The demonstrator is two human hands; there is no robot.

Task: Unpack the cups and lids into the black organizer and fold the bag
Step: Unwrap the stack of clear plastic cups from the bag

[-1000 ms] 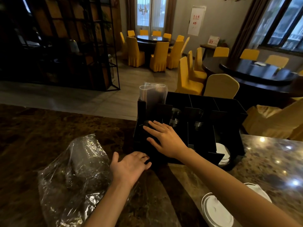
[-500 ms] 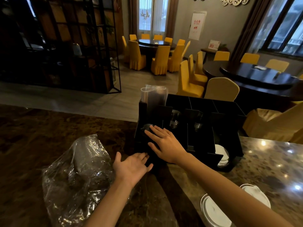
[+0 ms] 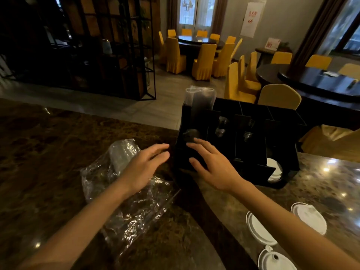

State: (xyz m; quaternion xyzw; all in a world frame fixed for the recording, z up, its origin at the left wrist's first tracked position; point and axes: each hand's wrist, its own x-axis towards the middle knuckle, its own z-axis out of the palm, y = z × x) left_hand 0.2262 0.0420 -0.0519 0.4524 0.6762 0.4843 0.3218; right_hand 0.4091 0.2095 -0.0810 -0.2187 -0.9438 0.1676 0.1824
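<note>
Head view. Your black organizer (image 3: 253,152) stands on the bench (image 3: 39,152). Your right hand (image 3: 212,166) lies flat on its left front, fingers spread, gripping nothing. Your left hand (image 3: 144,168) hovers open just left of the organizer, above the crumpled bag (image 3: 124,207), empty. A sleeve of cups (image 3: 200,100) stands in the organizer's back-left slot. White lids (image 3: 261,228) lie on the bench to its front right.

Single view only, head-mounted, wide-angle. It looks forward and down across the table (image 3: 48,152) from the person's own standing position, close over both forearms. The black organizer (image 3: 282,121) sits near centre frame. Beyond the table's far edge, the view carries into a dining room with yellow chairs (image 3: 203,61).
</note>
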